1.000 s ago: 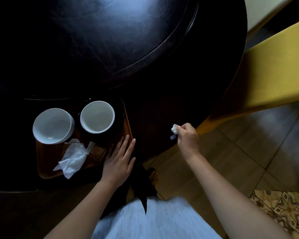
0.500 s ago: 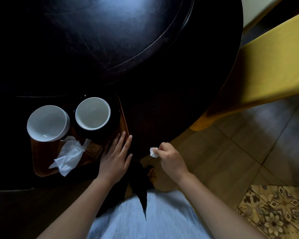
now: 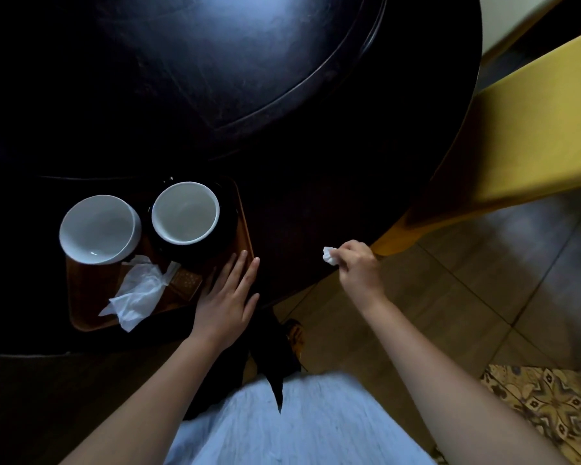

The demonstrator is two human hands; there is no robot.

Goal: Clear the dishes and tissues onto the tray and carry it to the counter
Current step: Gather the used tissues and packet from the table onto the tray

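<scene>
A brown tray sits at the near edge of the dark round table. On it stand two white bowls: one at the left, the other resting on a dark dish. A crumpled white tissue lies on the tray's front part. My left hand lies flat, fingers spread, against the tray's right front corner. My right hand hovers over the table edge to the right of the tray, pinching a small wadded tissue.
A yellow chair stands at the table's right side. Tiled floor and a patterned rug lie below right. A raised round centre plate fills the middle of the table.
My right hand with the small tissue dipped toward me half a second ago and has since shifted back up and to the right. My left hand stays by the tray corner.
</scene>
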